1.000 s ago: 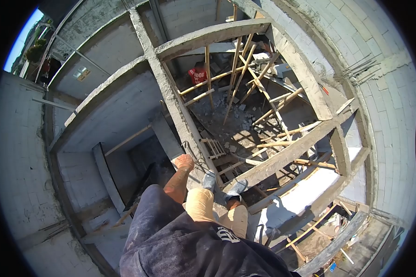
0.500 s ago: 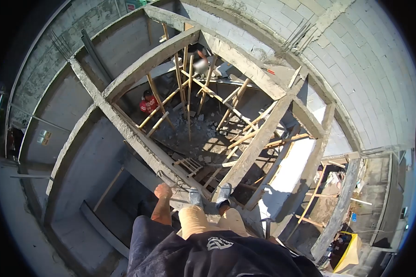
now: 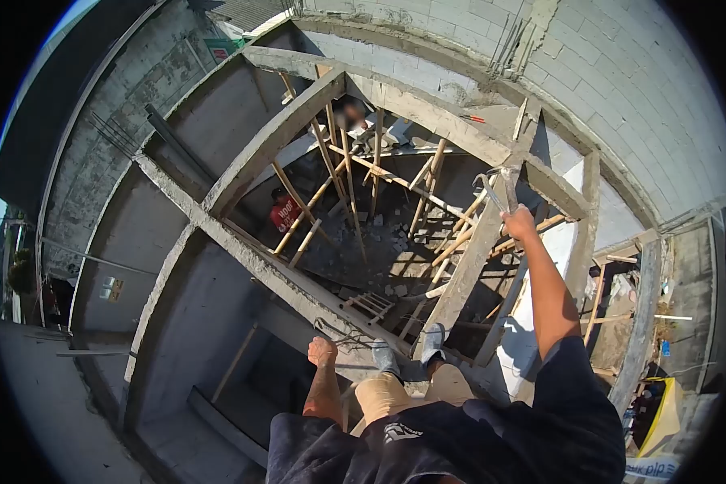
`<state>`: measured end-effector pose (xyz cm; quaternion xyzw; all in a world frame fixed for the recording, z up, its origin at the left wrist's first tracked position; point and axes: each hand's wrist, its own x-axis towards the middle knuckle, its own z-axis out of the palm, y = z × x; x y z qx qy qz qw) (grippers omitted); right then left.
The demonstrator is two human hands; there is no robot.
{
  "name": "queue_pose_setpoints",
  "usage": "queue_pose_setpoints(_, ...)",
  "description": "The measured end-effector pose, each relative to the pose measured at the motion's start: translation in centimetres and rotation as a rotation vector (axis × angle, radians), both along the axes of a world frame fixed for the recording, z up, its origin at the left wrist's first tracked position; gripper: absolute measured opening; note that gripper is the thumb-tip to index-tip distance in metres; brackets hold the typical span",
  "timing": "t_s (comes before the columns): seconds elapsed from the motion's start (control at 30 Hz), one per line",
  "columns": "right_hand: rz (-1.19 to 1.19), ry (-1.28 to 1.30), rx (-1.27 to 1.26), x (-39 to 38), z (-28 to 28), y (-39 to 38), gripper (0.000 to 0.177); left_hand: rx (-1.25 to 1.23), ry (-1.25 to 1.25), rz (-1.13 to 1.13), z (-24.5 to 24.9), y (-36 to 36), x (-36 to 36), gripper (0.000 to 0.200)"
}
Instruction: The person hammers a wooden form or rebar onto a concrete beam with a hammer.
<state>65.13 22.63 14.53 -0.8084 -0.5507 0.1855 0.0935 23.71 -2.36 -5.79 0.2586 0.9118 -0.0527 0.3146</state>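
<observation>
My right hand (image 3: 519, 222) is stretched forward over the right-hand concrete beam (image 3: 469, 274), wrapped round the handle of what looks like a hammer (image 3: 492, 182). Its metal head is near the beam junction. My left hand (image 3: 323, 352) is a fist held low beside the left-hand concrete beam (image 3: 274, 278); whatever it grips, if anything, is hidden. Bent steel bars (image 3: 343, 332) stick up from the beam just past that fist. My feet, in grey shoes (image 3: 432, 342), stand where the two beams meet.
Beyond my feet is a deep opening with bamboo props (image 3: 353, 202) and rubble. A person in a red shirt (image 3: 284, 213) is down there, another person (image 3: 351, 117) farther back. A wooden ladder (image 3: 369, 305) lies below. Block walls (image 3: 621, 105) surround the beams.
My right arm has come into view, reaching forward with the hammer over the beam. The view has shifted, so the beams sit farther right. My left hand stays a fist.
</observation>
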Motion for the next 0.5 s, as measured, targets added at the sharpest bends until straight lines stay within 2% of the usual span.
queue_pose_setpoints(0.03,0.017,-0.010,0.031,0.4,-0.5,-0.9,0.053,0.014,-0.011,0.052,0.8,0.1,0.2,0.024)
queue_pose_setpoints(0.1,0.106,-0.019,0.227,3.9,-7.5,-3.7,0.052,0.041,-0.050,0.106,0.4,-0.1,0.1,0.024)
queue_pose_setpoints(0.13,0.044,0.166,-0.070,3.2,-6.2,-6.6,0.067,0.052,-0.082,0.136,0.2,-0.1,0.2,0.024)
queue_pose_setpoints(0.2,0.017,0.003,-0.186,1.5,-5.9,-14.0,0.065,0.053,-0.091,0.140,-0.8,0.0,0.6,0.025)
queue_pose_setpoints(0.27,-0.079,0.192,-0.463,2.6,-7.7,-21.2,0.061,0.056,-0.082,0.150,-0.6,-0.3,1.0,0.026)
queue_pose_setpoints(0.33,-0.025,-0.067,-0.630,4.4,-11.4,-29.3,0.039,0.055,-0.133,0.192,-0.1,-0.5,0.9,0.030)
queue_pose_setpoints(0.4,-0.175,-0.002,-0.776,8.7,-17.0,-38.9,0.044,0.066,-0.154,0.211,-0.1,-0.6,0.4,0.031)
queue_pose_setpoints(0.47,-0.267,0.042,-0.841,8.0,-15.0,-43.1,0.043,0.128,-0.131,0.153,-0.2,-1.3,0.2,0.032)
queue_pose_setpoints(0.5,-0.294,0.056,-0.841,8.1,-14.7,-44.7,0.043,0.085,-0.123,0.190,-0.1,-1.3,0.3,0.035)
